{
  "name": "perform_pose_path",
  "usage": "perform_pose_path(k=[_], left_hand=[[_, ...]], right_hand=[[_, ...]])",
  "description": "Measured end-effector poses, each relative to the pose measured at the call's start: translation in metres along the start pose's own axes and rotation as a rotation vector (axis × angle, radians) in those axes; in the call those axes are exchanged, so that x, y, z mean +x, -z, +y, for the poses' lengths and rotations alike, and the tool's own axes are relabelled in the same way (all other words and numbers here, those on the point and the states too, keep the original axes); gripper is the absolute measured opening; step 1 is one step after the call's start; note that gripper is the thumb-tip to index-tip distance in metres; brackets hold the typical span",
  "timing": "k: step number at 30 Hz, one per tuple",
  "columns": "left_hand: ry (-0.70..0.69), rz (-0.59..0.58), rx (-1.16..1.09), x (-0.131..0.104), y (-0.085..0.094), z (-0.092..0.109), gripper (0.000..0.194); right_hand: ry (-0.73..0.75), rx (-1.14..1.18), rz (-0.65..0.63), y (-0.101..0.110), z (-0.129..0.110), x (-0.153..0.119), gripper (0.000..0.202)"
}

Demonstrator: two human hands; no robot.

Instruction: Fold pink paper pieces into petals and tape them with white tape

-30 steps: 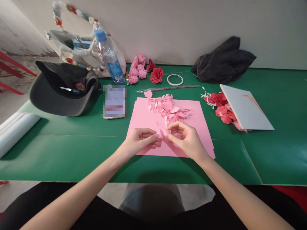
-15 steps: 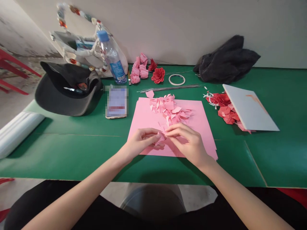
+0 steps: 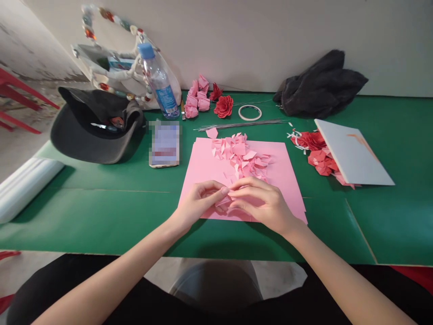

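Observation:
My left hand (image 3: 200,198) is closed on a small folded pink paper piece (image 3: 222,204), thumb on top and fingers curled beneath. From the other side my right hand (image 3: 265,201) meets it, its fingertips closed at the paper's edge near my left thumb. Much of the piece is hidden by my fingers. Both hands are just above a stack of pink paper sheets (image 3: 199,164). On the far half of that stack lies a heap of cut pink paper pieces (image 3: 239,150), some of them curled.
Behind are pink paper roses (image 3: 203,104), a red paper rose (image 3: 223,107), a tape roll (image 3: 250,113) and thin wires (image 3: 237,125). A phone (image 3: 165,144), cap (image 3: 91,135) and bottle (image 3: 164,92) stand left; a white board (image 3: 355,153) leans over red paper flowers (image 3: 321,161) right.
My right hand has shifted slightly left, bringing its fingers over the pink paper piece. The left hand stays almost in place.

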State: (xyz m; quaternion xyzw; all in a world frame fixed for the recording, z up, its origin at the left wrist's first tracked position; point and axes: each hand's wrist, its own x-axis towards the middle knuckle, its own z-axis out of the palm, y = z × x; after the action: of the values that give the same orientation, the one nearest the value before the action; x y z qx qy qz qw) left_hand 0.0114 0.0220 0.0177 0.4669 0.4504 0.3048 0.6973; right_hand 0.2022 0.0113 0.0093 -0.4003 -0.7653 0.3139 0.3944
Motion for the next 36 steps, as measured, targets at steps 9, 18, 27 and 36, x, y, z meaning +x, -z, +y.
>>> perform_pose_path(k=[9,18,27,36], left_hand=[[-0.067,-0.007,0.102,-0.0004,0.0017,-0.0035,0.029],[-0.06,0.01,0.124,-0.0005,-0.0001,-0.0026,0.027],[-0.043,0.004,0.097,0.0002,0.002,-0.0047,0.022],[-0.025,-0.02,0.126,0.0,0.0023,-0.0065,0.024]], right_hand=[[-0.296,0.145,-0.017,-0.0025,-0.0025,0.0029,0.01],[-0.274,0.118,0.001,-0.004,-0.0046,0.0024,0.009],[-0.538,0.417,-0.063,-0.0033,-0.002,0.0039,0.017],[-0.701,0.551,-0.111,-0.0062,0.0009,-0.0005,0.025]])
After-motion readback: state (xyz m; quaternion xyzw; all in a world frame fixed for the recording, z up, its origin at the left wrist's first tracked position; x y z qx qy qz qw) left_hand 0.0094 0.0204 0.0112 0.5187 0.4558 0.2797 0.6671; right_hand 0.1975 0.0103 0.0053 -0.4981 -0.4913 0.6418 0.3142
